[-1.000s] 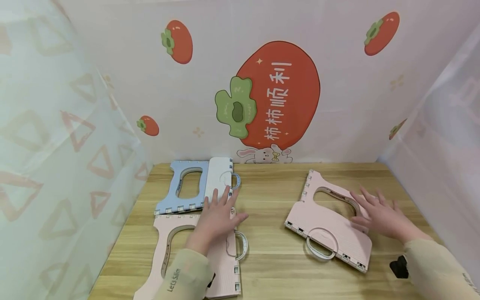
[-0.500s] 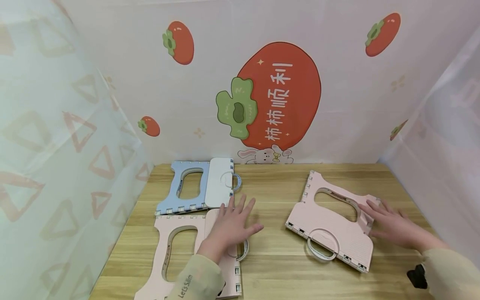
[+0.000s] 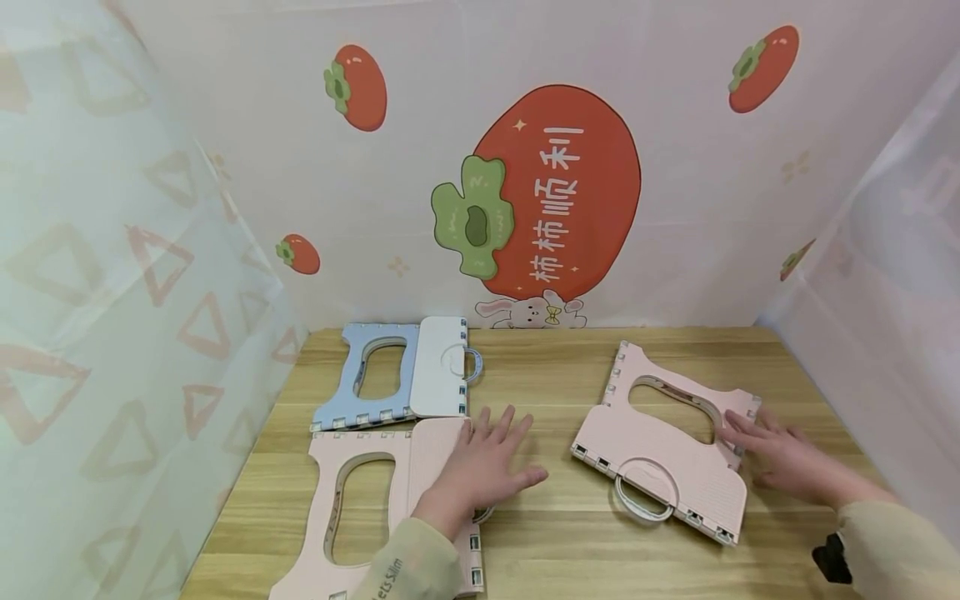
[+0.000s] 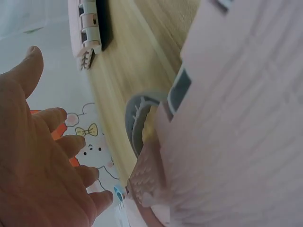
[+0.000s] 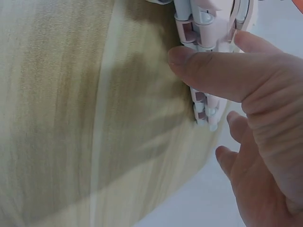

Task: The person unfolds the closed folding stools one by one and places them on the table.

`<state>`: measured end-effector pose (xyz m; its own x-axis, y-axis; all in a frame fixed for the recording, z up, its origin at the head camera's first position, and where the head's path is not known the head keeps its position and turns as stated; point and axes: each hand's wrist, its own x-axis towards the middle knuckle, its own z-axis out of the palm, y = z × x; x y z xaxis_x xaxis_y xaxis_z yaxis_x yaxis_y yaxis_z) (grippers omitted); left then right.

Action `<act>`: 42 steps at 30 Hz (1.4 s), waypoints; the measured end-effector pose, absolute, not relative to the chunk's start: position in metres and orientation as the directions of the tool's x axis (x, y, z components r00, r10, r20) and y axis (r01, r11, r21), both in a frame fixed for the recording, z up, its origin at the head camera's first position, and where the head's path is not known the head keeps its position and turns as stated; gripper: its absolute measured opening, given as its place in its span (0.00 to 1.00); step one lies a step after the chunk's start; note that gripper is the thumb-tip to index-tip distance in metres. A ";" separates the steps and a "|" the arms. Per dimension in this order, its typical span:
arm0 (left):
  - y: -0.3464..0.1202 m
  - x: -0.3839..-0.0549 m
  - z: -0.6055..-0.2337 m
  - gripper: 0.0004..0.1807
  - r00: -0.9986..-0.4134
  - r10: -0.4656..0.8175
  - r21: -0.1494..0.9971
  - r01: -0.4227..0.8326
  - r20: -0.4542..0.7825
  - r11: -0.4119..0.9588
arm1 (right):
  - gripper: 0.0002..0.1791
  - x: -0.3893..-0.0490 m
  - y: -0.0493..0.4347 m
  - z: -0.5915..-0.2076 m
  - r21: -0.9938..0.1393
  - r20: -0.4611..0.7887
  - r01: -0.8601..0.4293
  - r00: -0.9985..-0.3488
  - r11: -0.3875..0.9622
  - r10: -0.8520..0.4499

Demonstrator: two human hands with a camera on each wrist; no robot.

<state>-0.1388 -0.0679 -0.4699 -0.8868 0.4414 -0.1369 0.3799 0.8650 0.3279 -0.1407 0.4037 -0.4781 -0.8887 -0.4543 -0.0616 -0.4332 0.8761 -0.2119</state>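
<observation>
Three folding stools lie folded flat on the table. My left hand (image 3: 483, 467) is spread over the right side of the near-left pink folding stool (image 3: 322, 500), hiding part of its handle. In the left wrist view, that hand (image 4: 42, 165) appears raised with its fingers apart and nothing in them. My right hand (image 3: 787, 458) is at the right edge of the other pink folding stool (image 3: 667, 450), fingers over its corner. The right wrist view puts the thumb (image 5: 213, 71) beside that stool's hinged edge (image 5: 199, 28); whether it touches is unclear.
A blue and white folding stool (image 3: 446, 367) lies at the back left, against the near pink one. The wooden table (image 3: 555, 542) meets a printed back sheet (image 3: 675, 275). Sheets also hang at left (image 3: 135, 333) and right (image 3: 900, 275).
My left hand has moved right and slightly nearer, off the blue and white folding stool's corner. My right hand has shifted right to the pink folding stool's outer edge. The stools look unmoved.
</observation>
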 end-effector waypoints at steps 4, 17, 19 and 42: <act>-0.063 -0.135 -0.470 0.44 -0.877 0.454 0.355 0.378 -0.159 0.855 | 0.50 -0.141 0.407 -0.486 -0.219 -0.023 -0.459 -0.880 0.861 -0.474; -0.045 -0.126 -0.472 0.41 -0.860 0.461 0.314 0.385 -0.220 0.868 | 0.33 -0.152 0.401 -0.491 -0.100 0.149 -0.587 -0.807 0.803 -0.572; -0.044 -0.126 -0.473 0.40 -0.856 0.463 0.315 0.385 -0.229 0.867 | 0.34 -0.153 0.401 -0.492 -0.101 0.166 -0.596 -0.799 0.796 -0.577; -0.028 -0.131 -0.476 0.40 -0.835 0.465 0.487 0.289 -0.293 0.824 | 0.30 -0.155 0.362 -0.480 -0.172 0.022 -0.536 -0.841 0.827 -0.541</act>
